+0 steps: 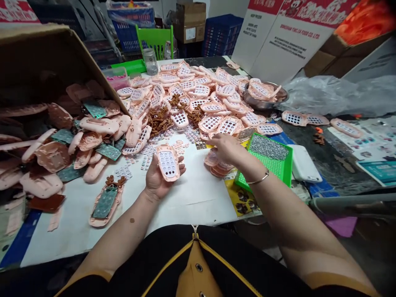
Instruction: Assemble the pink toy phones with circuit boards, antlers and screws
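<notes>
My left hand [152, 181] is wrapped round a pink toy phone shell [168, 163], its white keypad facing up with a few black holes at the lower end. Over a small stack of pink casing pieces [218, 169] hovers my right hand [229, 148], open, its fingers stretched leftward; I see nothing held in it. Small printed key pieces [148, 154] lie scattered on the white tabletop beyond my left hand. Left of that hand, an opened toy phone half [107, 202] shows a green circuit board and brown antler-shaped parts [116, 180] at its top.
A big heap of pink shells [213, 107] covers the table's far side. Open shells and boards spill from a cardboard box [58, 37] at left. To the right stand a green tray [286, 165] of tiny metal pieces, a white box [305, 163] and a metal bowl [266, 103].
</notes>
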The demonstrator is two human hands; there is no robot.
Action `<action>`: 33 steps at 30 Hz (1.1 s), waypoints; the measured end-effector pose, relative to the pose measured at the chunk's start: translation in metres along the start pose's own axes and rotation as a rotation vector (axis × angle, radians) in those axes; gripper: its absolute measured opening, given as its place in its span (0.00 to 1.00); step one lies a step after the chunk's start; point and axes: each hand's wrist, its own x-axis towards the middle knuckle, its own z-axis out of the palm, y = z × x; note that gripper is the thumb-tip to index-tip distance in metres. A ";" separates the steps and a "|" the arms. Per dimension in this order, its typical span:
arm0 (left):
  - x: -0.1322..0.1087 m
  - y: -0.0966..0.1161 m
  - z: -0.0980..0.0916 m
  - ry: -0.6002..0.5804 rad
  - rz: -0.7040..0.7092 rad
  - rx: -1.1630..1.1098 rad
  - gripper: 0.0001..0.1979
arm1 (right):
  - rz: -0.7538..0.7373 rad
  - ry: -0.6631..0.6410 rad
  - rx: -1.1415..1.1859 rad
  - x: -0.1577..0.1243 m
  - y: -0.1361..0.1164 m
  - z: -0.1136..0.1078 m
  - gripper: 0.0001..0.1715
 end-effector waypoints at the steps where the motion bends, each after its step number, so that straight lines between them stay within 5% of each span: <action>1: 0.000 0.000 -0.002 0.000 -0.015 -0.004 0.33 | -0.028 -0.070 -0.080 0.004 0.002 0.001 0.18; 5: 0.002 0.000 -0.006 -0.018 -0.017 -0.008 0.34 | -0.073 -0.265 -0.210 0.015 -0.009 0.008 0.12; 11: 0.004 0.002 -0.012 -0.042 0.002 -0.061 0.33 | -0.104 -0.370 -0.372 0.017 -0.017 0.007 0.10; 22: 0.007 -0.004 -0.019 -0.039 -0.011 -0.055 0.35 | -0.123 -0.257 -0.401 -0.001 -0.001 -0.003 0.17; 25: 0.008 -0.005 -0.019 -0.030 -0.008 -0.042 0.36 | -0.006 0.038 -0.062 -0.007 0.008 0.004 0.16; 28: 0.006 -0.004 -0.017 -0.039 0.011 -0.049 0.35 | 0.184 0.381 0.603 -0.015 0.000 0.016 0.10; 30: 0.004 -0.002 -0.014 -0.054 0.022 -0.061 0.34 | 0.308 0.457 1.082 -0.021 -0.018 0.027 0.10; 33: 0.001 -0.001 -0.012 -0.067 0.031 -0.094 0.34 | 0.434 0.407 1.534 -0.027 -0.054 0.043 0.12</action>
